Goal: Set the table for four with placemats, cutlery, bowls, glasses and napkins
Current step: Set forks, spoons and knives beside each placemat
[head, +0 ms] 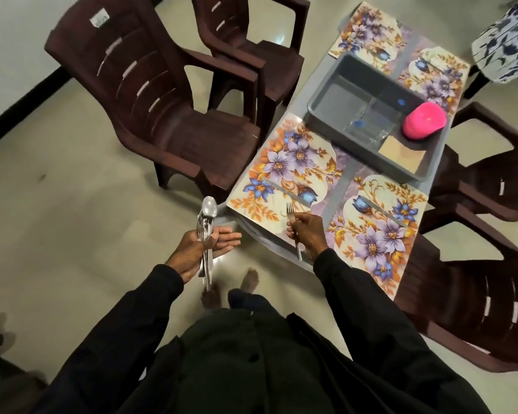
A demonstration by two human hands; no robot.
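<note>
Steel fork pinched in the right hand hovers over the near-left placemat, at 6 o'clock from its knife. The left hand clasps the spare cutlery. This looks like the cutlery-laying step; the next move is likely to lower the fork flat beside that knife.

4 floral purple-orange placemats, grey tray, pink bowls.

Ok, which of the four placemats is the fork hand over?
The near-left placemat: the right hand holds the fork above its near edge. The other three lie clear of that hand.
</note>
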